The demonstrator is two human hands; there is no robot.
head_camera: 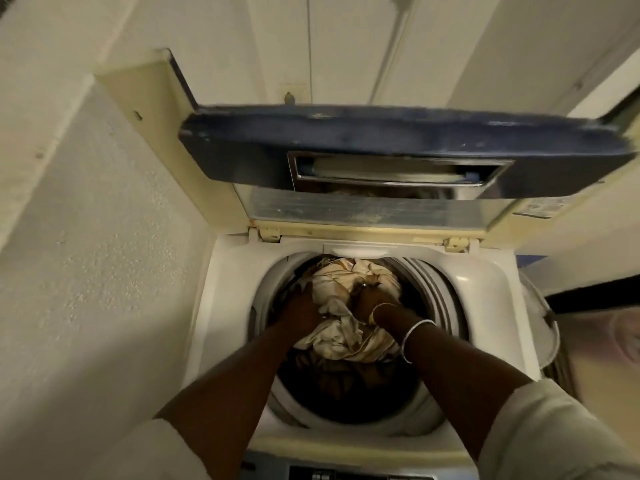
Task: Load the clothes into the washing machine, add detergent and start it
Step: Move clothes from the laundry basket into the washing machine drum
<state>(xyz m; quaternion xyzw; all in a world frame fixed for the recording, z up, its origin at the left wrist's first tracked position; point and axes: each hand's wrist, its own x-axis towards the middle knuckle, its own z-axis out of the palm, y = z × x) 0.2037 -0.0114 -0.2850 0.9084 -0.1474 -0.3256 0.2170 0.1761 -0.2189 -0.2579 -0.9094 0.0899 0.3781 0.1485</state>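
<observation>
1. Nearest me, at the bottom edge, is the control panel (346, 474) of the washing machine (228, 306). Its markings are too blurred to read.
2. Both my arms reach over it and down into the drum (426, 292), with bangles (412, 337) on my right wrist.
3. The clothes (346, 337) are in the drum. A cream bundle sits on top of darker pieces, heaped up near the mouth.
4. My left hand (301, 311) lies against the left side of the bundle. It is too dark there to tell whether the fingers are curled or flat.
5. My right hand (369, 301) is on top of the bundle, fingers curled into the cream cloth and gripping it.
6. I judge this to be the loading step, with me pushing the heap down.
7. The next move calls for an even press so the load sits below the rim. Then both hands must come out to fetch detergent, which I cannot see here.
8. A pale basin (540, 327) stands just beside the machine on my right.
9. Beyond the drum the lid (398, 140) stands raised on its hinges against the wall (346, 46). It must come down before starting.
</observation>
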